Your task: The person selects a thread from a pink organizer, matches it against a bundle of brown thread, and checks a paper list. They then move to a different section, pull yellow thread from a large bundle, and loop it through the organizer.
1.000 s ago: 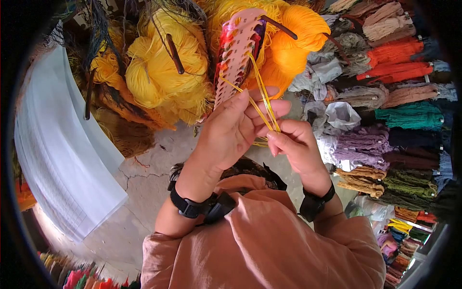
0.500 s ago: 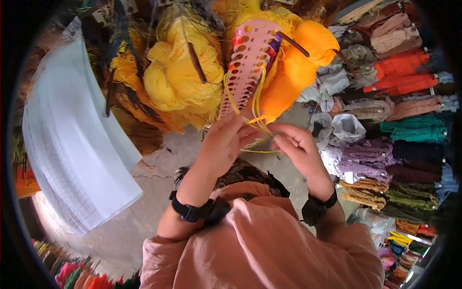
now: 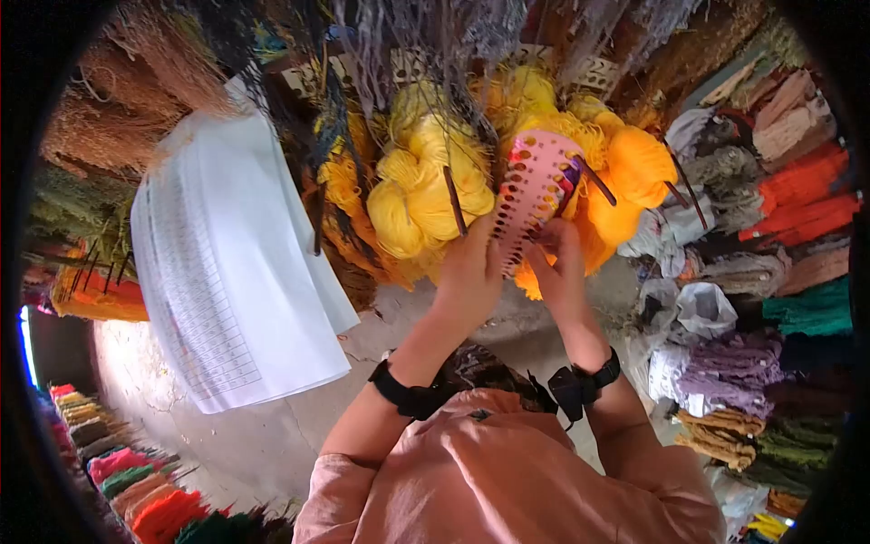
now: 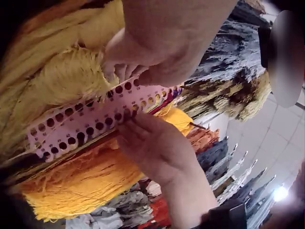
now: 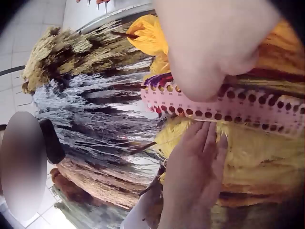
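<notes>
A long pink thread card (image 3: 535, 177), with numbered holes along both long edges, hangs among yellow yarn hanks. On its left edge my left hand (image 3: 469, 276) grips, its fingers reaching the row of holes. My right hand (image 3: 569, 272) holds the opposite edge at about the same height, with part of its fingers behind the card. In the left wrist view, right-hand fingertips (image 4: 128, 119) meet the holed edge. Left-hand fingers (image 5: 205, 133) lie at the other edge in the right wrist view. Red and purple thread shows beside the card's upper end.
Yellow hanks (image 3: 426, 181) and an orange-yellow hank (image 3: 639, 168) hang beside the card, with brown pegs (image 3: 455, 201) jutting out. White printed sheets (image 3: 240, 263) hang at left. Coloured yarn bundles (image 3: 725, 367) line the right side, near clear plastic bags (image 3: 707, 310).
Yellow strands stretched from the card to both hands earlier; those strands no longer show between the hands. Both hands have moved up to the card's edges, and the head view has shifted.
</notes>
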A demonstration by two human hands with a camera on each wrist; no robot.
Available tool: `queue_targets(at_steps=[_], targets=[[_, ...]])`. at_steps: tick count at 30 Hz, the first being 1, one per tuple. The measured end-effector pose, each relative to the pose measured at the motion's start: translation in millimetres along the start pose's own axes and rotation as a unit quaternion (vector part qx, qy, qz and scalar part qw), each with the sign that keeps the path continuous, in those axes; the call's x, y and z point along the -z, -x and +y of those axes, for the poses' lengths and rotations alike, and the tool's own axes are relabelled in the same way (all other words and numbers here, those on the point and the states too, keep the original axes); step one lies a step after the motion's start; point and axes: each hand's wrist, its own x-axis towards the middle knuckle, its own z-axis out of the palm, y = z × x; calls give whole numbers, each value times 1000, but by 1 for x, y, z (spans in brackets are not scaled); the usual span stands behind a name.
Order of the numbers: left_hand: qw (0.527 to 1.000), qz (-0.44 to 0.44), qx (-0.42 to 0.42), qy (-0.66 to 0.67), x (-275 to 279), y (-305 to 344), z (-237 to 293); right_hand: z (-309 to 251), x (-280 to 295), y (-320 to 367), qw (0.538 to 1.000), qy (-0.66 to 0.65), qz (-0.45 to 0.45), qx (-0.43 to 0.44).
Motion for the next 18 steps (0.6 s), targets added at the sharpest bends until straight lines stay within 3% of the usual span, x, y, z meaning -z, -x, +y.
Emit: queue_targets(at_steps=[1,2,5,7,9,10,12,14,15,16,18], targets=[[1000,-5,10,9,-2,-2,-2,0,-5,-2,999,13,26,16],[999,-14,22,19,-3,-1,-6,1,-9,-1,995,-83,49,-26],[994,-51,59,79,1,6,-5,-4,-1,8,994,-79,28,-66],[980,-80,86,159,9,16,5,-6,3,21,997,-22,75,-18],[978,-111,120,130,31,34,11,-22,11,29,995,-35,91,18],[976,-126,137,115,46,45,11,-24,16,38,990,-85,101,-43],[959,-141,147,197,81,77,-5,-32,26,54,985,-113,120,-52],[944,-60,246,213,124,114,-17,-36,31,68,982,-129,134,-14],[911,60,306,268,142,140,-36,-36,32,75,981,-128,140,26],[881,114,358,288,176,158,-44,-48,33,80,976,-187,108,-12],[820,289,344,353,230,188,-53,-67,28,89,983,-159,93,-7]])
